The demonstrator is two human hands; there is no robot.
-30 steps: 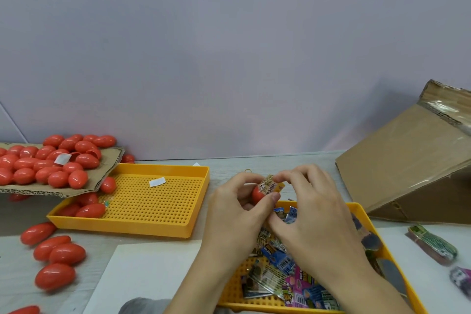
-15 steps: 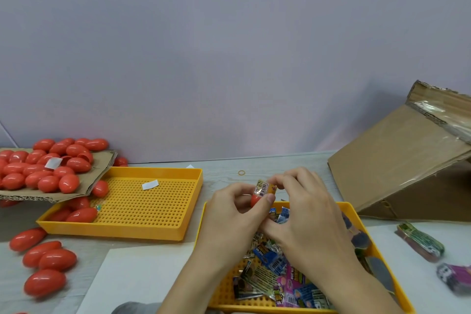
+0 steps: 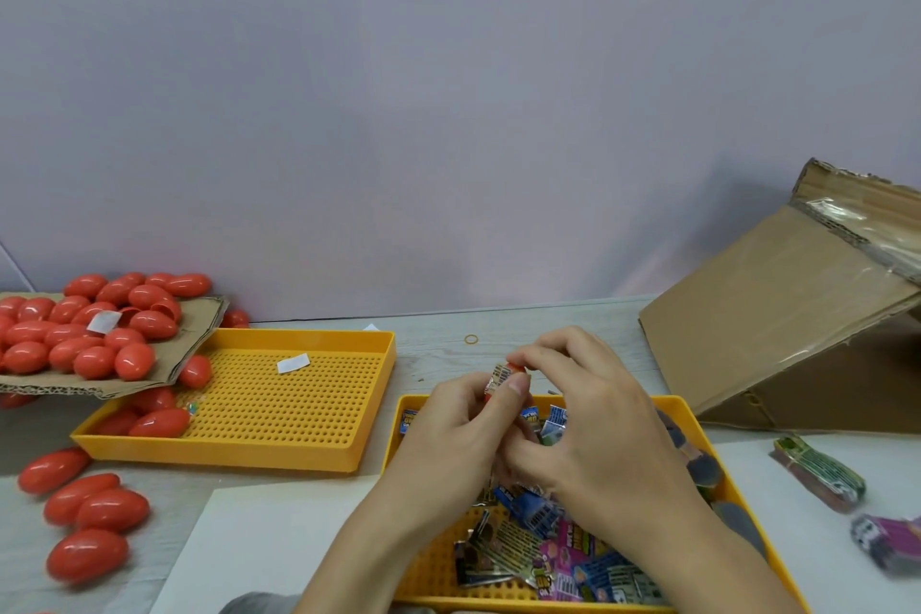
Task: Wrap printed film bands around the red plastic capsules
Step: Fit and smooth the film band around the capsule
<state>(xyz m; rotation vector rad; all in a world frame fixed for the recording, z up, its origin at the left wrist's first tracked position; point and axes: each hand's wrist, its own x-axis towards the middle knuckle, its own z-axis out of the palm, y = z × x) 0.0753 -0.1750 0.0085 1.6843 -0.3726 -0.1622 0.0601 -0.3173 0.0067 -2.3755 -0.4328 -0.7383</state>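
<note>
Fingers (image 3: pixel 513 386) of the left hand (image 3: pixel 451 434) curl around a small red plastic capsule (image 3: pixel 504 379), thumb pressed to its side, while the right hand (image 3: pixel 593 419) pinches the same capsule from above with curled fingertips. A printed film band (image 3: pixel 500 375) sits around the capsule's middle, and only slivers of red show at either end. The capsule is held in the air just above the far edge of the near yellow perforated plastic tray (image 3: pixel 697 419), which holds a loose heap of printed film bands (image 3: pixel 548 548).

Such a capsule looks light, hard and glossy, so it probably slips easily between bare fingertips; gripping it at the two rounded ends should leave the waist free for the band. The film seems thin, soft and crinkly, likely to crease or tear if tugged by one edge, so it is better eased along with thumb and forefinger on opposite sides.

Left of that tray stands a second yellow perforated tray (image 3: pixel 299 454) with a few capsules in its left corner. Beyond it, further left, a torn cardboard sheet (image 3: pixel 194 339) carries a pile of bare red capsules (image 3: pixel 84 334), and more lie loose on the grey table (image 3: pixel 448 314). Right of the near tray leans a brown cardboard box (image 3: pixel 777 314).
</note>
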